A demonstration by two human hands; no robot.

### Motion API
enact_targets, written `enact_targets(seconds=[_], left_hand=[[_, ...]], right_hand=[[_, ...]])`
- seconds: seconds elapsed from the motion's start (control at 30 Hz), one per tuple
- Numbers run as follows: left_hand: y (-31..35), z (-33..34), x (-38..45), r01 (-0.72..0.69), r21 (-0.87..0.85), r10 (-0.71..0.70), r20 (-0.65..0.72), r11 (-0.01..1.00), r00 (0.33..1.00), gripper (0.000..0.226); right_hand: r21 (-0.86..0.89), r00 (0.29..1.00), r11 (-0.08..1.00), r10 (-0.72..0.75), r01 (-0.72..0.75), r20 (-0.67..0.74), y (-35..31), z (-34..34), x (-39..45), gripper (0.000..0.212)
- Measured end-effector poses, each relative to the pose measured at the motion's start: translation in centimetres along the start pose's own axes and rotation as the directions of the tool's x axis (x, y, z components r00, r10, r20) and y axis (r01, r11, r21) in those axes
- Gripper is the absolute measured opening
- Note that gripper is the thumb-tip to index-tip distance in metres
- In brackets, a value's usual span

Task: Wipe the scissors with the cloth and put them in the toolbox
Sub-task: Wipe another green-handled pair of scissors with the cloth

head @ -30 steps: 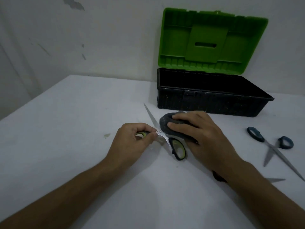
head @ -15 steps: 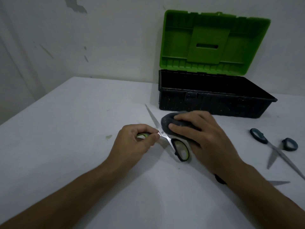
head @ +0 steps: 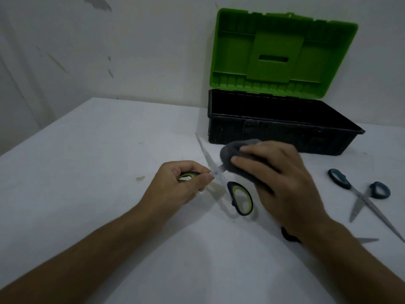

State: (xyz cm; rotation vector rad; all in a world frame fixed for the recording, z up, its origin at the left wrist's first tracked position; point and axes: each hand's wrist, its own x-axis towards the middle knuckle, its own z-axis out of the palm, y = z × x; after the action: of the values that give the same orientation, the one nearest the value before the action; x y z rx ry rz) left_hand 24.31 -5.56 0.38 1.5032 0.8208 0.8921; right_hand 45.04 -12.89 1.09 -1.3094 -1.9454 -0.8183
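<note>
From the head view, your left hand [head: 175, 185] sits at centre frame, its fingers curled round one green-and-black handle loop of the green-handled scissors [head: 215, 174], thumb and forefinger pinching close to the pivot. That grip pins the tool down on the white tabletop [head: 87, 172] so it cannot slide while you rub. The scissors lie spread open: one blade points up toward the toolbox, the free handle loop rests flat just below and right of the pivot, and the other blade runs under the cloth.

Your right hand [head: 276, 178] holds the dark grey cloth [head: 232, 152] bunched, fingers curled over it and pressing it onto that second blade, so the wiping looks to be the step in hand.

The toolbox [head: 285, 137] stands in the upper right, black tray facing you, green lid [head: 285, 55] propped back against the wall, ready to receive the scissors; it is close beyond the cloth.

At the right edge the blue-handled scissors [head: 363, 194] lie open on the tabletop, well apart from your hands. A further blade tip shows beside your right forearm; what it belongs to is hidden.
</note>
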Motion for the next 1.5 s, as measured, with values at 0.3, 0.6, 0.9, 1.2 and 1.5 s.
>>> enact_targets(seconds=[0.3,0.6,0.9,1.2,1.5], left_hand=[[0.2,0.0,-0.2,-0.008,-0.088,0.010,0.021,0.996,1.000,0.008],[0.5,0.1,0.0,0.089,-0.301,-0.082,0.035,0.950,0.996,0.020],[0.4,0.5,0.2,0.156,-0.447,-0.170,0.010,0.881,0.985,0.015],[0.5,0.8,0.1,0.177,-0.503,-0.183,0.036,0.846,0.982,0.014],[0.8,1.3,-0.3,0.149,-0.506,-0.133,0.069,0.850,0.989,0.017]], right_hand=[[0.094,0.933,0.937,0.346,-0.338,-0.094,1.5,-0.8,-0.4,0.043],[0.250,0.821,0.833,0.541,-0.493,-0.183,0.9,-0.8,0.1,0.042],[0.185,0.970,0.952,0.240,-0.245,0.046,-1.2,0.4,-0.4,0.040],[0.222,0.984,0.959,0.162,-0.174,0.074,-1.9,0.8,-0.3,0.039],[0.214,0.984,0.961,0.165,-0.175,0.065,-2.6,1.0,-0.3,0.037]])
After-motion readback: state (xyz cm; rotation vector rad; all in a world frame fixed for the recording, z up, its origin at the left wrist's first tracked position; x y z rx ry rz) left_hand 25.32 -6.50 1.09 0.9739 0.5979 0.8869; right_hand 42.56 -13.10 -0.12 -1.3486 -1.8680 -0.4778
